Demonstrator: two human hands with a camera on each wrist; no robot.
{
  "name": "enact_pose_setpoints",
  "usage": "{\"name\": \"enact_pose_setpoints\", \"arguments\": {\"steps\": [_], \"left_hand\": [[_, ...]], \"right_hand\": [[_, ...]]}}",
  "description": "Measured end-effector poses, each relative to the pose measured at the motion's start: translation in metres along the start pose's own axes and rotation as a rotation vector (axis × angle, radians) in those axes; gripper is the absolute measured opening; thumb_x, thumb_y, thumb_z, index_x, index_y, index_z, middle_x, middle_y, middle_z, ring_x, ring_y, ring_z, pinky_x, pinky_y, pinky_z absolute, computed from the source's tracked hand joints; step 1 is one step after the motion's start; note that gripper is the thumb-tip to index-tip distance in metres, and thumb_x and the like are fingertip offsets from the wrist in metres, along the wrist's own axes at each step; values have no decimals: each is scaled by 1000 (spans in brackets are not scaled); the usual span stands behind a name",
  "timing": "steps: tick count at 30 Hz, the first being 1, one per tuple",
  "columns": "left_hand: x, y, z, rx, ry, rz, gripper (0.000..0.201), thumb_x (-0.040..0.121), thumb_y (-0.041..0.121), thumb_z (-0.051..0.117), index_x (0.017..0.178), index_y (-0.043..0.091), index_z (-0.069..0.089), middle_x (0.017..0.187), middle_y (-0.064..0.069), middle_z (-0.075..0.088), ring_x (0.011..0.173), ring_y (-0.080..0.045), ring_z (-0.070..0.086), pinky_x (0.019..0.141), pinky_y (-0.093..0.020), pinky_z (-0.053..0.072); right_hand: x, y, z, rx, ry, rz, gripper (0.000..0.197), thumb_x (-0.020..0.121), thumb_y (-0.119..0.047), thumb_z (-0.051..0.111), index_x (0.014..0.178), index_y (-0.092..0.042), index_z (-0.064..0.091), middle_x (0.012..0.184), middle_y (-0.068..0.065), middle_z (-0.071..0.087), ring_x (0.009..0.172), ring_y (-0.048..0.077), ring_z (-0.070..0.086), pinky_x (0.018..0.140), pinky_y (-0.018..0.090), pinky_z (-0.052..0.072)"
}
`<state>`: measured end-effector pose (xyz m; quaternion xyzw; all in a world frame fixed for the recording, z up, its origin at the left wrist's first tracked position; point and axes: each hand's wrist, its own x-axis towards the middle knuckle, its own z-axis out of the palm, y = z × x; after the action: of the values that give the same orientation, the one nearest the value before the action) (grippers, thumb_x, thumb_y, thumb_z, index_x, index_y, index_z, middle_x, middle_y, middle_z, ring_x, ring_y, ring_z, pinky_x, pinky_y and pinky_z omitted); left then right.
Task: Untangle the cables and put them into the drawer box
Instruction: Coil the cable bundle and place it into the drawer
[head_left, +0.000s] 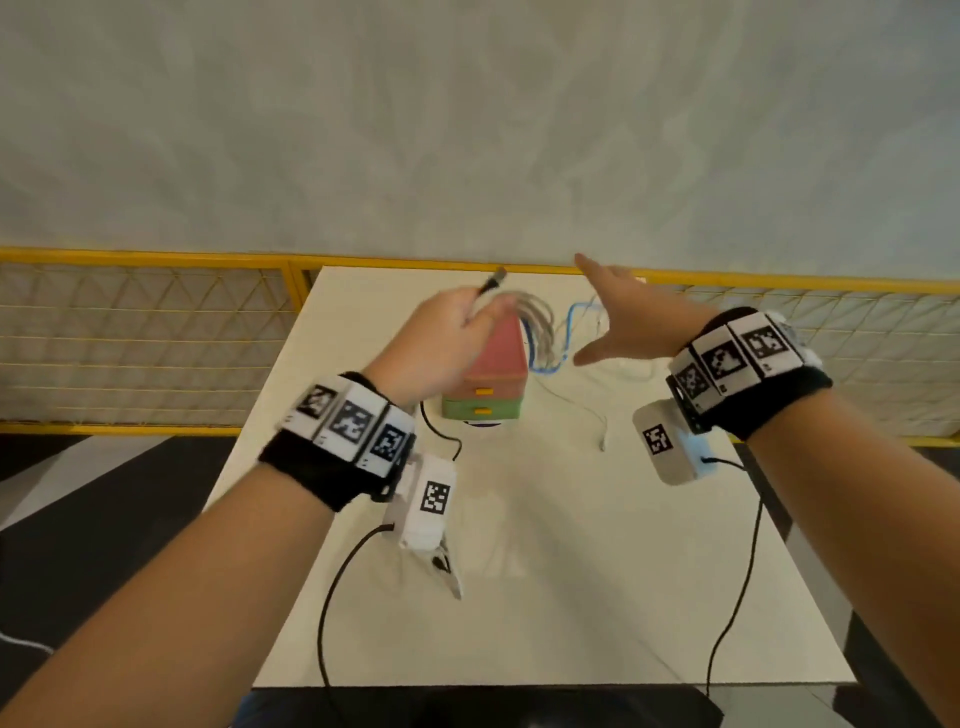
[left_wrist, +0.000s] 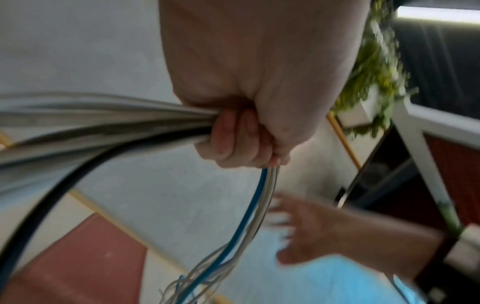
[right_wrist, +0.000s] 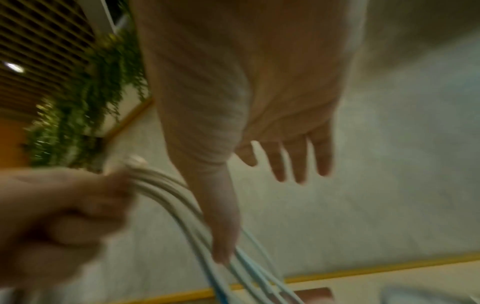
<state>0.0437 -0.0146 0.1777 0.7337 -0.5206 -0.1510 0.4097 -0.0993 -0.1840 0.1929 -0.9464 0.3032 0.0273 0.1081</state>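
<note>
My left hand (head_left: 457, 332) grips a bundle of cables (head_left: 535, 322), white, blue and black, lifted above the drawer box (head_left: 493, 379). A black plug end (head_left: 491, 283) sticks up out of the fist. In the left wrist view the fingers (left_wrist: 233, 142) curl round the cable bundle (left_wrist: 103, 127), and blue and white strands (left_wrist: 249, 216) hang below. The drawer box has a red top drawer over a green one, both with yellow handles. My right hand (head_left: 623, 317) is spread with straight fingers beside the hanging cables (right_wrist: 233, 257), holding nothing; its thumb (right_wrist: 221, 236) lies near them.
The white table (head_left: 545, 571) carries a loose white cable (head_left: 582, 410) right of the box. A yellow mesh fence (head_left: 140, 338) runs behind and left of the table. Black wrist-camera leads (head_left: 332, 597) trail over the table's front edge.
</note>
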Motion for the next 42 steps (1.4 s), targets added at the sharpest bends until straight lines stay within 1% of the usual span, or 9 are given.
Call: {"name": "enact_pose_setpoints", "arguments": {"steps": [4,10,14,22,27,32,36,40,42], "left_hand": [[6,-7,43,180,-315,-28,29,100,29,43,98,8,63,81,-1,64,76,-16,58,63,-23,41],[7,-2,54,261,-466,-61,18,93,9,45,100,0,59,93,-14,66,88,-27,64,77,-42,55],[8,-5,49,165,-549,-131,13,97,15,45,88,11,53,78,-3,56,70,-15,54,62,-28,46],[-3,-28,52,-248,-354,-48,26,98,29,55,116,10,53,92,-19,61,57,-10,54,59,-29,46],[-25,-54,66,-199,-226,-74,24,101,29,48,119,14,57,69,12,49,53,7,48,57,-12,38],[-27,-58,72,2,-210,-22,34,105,28,37,135,19,48,105,0,65,94,-7,60,81,-26,47],[-18,-54,75,168,-196,-51,33,104,27,37,124,6,54,107,-16,66,98,-32,61,85,-39,47],[-11,-23,78,378,-283,-96,28,102,7,35,117,-5,55,111,-25,62,102,-38,61,80,-41,45],[-8,-16,70,289,-266,-34,25,100,11,38,112,1,57,101,-18,65,91,-32,64,69,-37,46]], "right_hand": [[-24,-34,28,104,136,-398,97,72,-14,77,149,-15,18,139,16,40,126,31,40,102,29,35],[-24,-38,77,201,219,-309,49,82,-3,54,128,-16,44,101,10,65,90,29,61,72,38,49],[-17,-37,86,76,258,-345,35,83,-6,52,117,-11,50,84,11,68,75,33,63,59,35,45],[-5,-25,75,363,403,-125,32,78,-9,60,106,-23,67,84,-3,71,75,15,62,69,28,48],[-2,-5,74,684,513,20,11,85,-14,66,91,-20,73,49,-29,54,50,-7,50,53,8,34],[-15,3,94,620,414,132,30,79,-18,70,107,-27,63,93,-7,68,90,12,63,87,39,49],[-33,-11,93,-44,513,-17,105,67,-22,77,150,-18,13,148,8,29,144,29,10,115,55,5],[-31,-35,104,-231,476,-338,93,61,3,65,145,-19,29,129,6,53,127,29,44,115,47,19],[-21,-30,103,-134,491,-334,74,64,8,58,131,-20,41,102,3,62,96,28,60,92,38,38]]}}
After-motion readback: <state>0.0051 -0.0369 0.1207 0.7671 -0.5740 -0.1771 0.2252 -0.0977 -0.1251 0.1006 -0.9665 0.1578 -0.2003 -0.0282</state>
